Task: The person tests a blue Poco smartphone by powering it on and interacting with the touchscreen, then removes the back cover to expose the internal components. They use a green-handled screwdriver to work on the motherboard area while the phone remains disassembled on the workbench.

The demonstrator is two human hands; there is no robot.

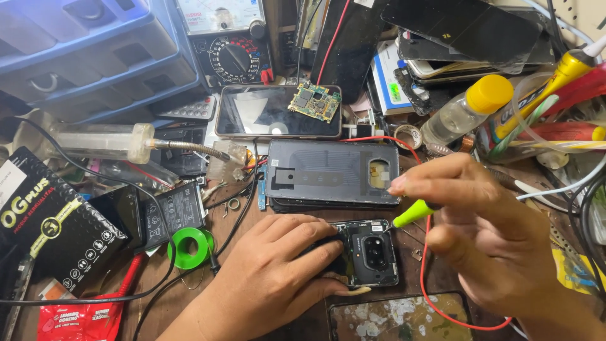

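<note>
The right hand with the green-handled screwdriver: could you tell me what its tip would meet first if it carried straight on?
The right hand aims the green-handled screwdriver down-left. Its tip would probably first meet the top right corner of the opened phone, which the left hand steadies; depth is unclear.

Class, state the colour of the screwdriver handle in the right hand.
Bright yellow-green screwdriver handle; head view.

Black pouch (47,224) far left, red packet (76,322) below, dark phone screen (271,112) centre
</note>
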